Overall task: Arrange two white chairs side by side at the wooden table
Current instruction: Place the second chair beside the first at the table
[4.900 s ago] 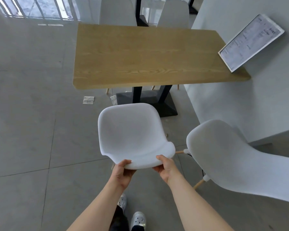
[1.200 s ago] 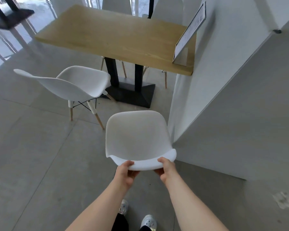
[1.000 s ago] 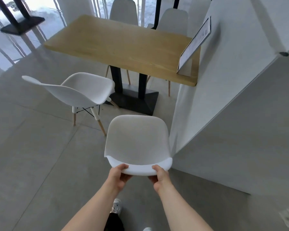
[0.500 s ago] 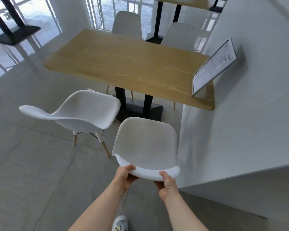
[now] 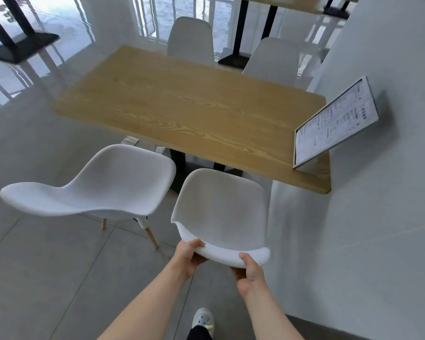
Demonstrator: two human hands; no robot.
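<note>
I hold a white chair (image 5: 222, 209) by the top edge of its backrest, its seat pointing toward the wooden table (image 5: 182, 111). My left hand (image 5: 190, 255) grips the backrest's left part and my right hand (image 5: 249, 272) grips its right part. The chair stands close to the table's near edge, beside the white wall. A second white chair (image 5: 103, 185) stands just to its left, turned sideways with its backrest toward the left and its wooden legs on the floor. The held chair's legs are hidden under its shell.
A framed menu board (image 5: 334, 123) leans against the wall on the table's right end. Two more white chairs (image 5: 190, 39) (image 5: 271, 61) stand at the far side. The white wall (image 5: 378, 192) runs close on the right. A black table base (image 5: 20, 47) sits far left.
I have stepped closer to the table with the chair in both hands; the chair and the table now fill more of the view, and the second chair sits right beside it.
</note>
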